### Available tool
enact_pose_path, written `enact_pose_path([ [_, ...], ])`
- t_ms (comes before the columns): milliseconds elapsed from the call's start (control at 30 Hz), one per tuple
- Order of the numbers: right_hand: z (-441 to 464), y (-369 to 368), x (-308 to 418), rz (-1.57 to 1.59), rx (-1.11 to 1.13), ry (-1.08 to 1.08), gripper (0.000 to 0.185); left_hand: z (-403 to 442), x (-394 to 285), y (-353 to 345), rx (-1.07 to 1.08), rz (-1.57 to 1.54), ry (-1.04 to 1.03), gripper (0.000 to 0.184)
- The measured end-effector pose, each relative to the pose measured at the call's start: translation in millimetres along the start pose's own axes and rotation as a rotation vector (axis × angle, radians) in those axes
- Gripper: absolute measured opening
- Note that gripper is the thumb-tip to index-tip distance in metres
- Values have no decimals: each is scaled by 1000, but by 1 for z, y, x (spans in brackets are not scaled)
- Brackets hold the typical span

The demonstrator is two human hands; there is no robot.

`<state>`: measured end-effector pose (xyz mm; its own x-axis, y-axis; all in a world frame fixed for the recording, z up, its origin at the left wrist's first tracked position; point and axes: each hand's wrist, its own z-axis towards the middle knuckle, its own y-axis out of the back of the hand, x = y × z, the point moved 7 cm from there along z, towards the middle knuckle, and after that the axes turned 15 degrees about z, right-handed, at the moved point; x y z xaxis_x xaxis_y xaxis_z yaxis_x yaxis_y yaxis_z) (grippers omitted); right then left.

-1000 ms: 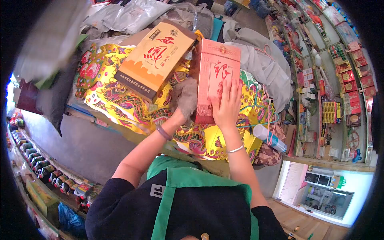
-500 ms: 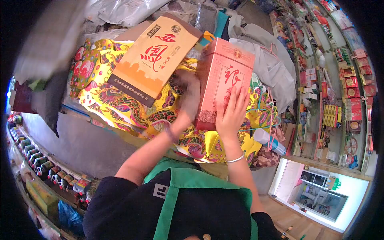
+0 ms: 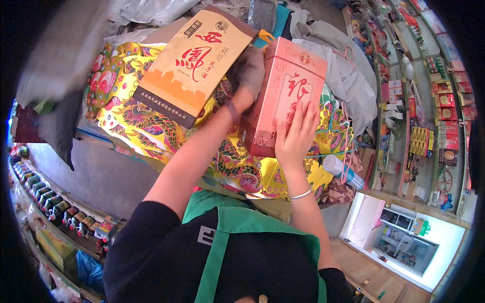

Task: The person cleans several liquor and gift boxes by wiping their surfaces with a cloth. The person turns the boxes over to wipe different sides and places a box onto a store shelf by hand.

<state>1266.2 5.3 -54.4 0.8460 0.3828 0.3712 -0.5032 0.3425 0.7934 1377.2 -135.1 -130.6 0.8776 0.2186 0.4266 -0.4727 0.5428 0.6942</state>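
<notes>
The pink box (image 3: 279,96) sits near the right edge of the yellow sheet (image 3: 237,174). Right hand (image 3: 297,132): flat, partly covering lettering below 银. Left hand (image 3: 252,70): blurred, grip indeterminable. Orange box (image 3: 197,68): marked 西鳳.

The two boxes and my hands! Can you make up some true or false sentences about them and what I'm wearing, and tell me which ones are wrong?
1. Your right hand is on the red box. True.
2. The yellow box is to the right of the red box. False: in the picture it is on the left.
3. Your left hand is between the two boxes in the picture. True, though it is a bit blurry.
4. The silver bangle is on your left arm. False: it is on your right one.
5. The apron strap is green. True.
</notes>
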Motion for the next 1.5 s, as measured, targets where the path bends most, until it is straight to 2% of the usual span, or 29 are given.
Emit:
enact_pose_path([
  [33,-1,0,0,3,-7,4,61,-17,-3,4,0,350,-99,18],
  [100,-3,0,-1,10,-12,6,64,-62,-2,9,87,669,-246,18],
  [167,-3,1,-3,5,-15,-1,68,-109,4,20,223,86,-121,20],
  [233,-3,5,-5,61,-35,-9,71,-143,14,27,296,-1010,240,21],
  [300,-4,7,-9,92,-76,-31,73,-146,25,81,236,-35,-53,20],
  [400,-14,9,-25,145,-142,-145,74,-180,0,62,250,-294,-109,16],
  [500,-17,9,-44,251,-87,-322,72,-159,-2,26,240,-882,119,13],
  [600,-11,11,-56,453,11,-339,74,-122,-12,-16,218,-1451,348,11],
  [633,-8,10,-60,507,47,-380,81,-114,-19,-31,213,-1627,434,11],
  [667,0,13,-55,487,52,-299,85,-110,-23,-40,235,-1783,525,12],
  [733,21,17,-41,447,57,-141,93,-112,-35,-46,273,-1972,576,14],
  [767,29,15,-29,364,136,-251,106,-111,-23,-13,292,-2006,541,16],
  [867,20,12,-34,40,173,-318,115,-112,18,71,230,-1704,505,25],
  [933,11,9,-49,61,187,-346,122,-129,3,73,191,-1695,500,27],
  [1000,9,13,-68,110,159,-314,124,-120,-7,84,324,-1722,268,32],
  [1100,9,16,-104,249,163,-293,116,-79,19,141,85,-1395,9,38],
  [1200,7,24,-120,377,103,-205,101,-63,15,153,-3,-1515,50,39],
  [1267,8,30,-128,523,106,-236,97,-77,-13,116,250,-1950,175,37],
  [1333,9,31,-129,526,129,-222,95,-85,-9,86,332,-1931,241,34],
  [1367,10,31,-128,549,136,-217,94,-83,1,77,213,-1898,342,30],
  [1467,11,25,-136,621,140,-202,97,-84,-24,54,637,-1722,486,30],
  [1500,10,25,-137,643,138,-199,98,-80,-20,60,682,-1808,543,28],
])
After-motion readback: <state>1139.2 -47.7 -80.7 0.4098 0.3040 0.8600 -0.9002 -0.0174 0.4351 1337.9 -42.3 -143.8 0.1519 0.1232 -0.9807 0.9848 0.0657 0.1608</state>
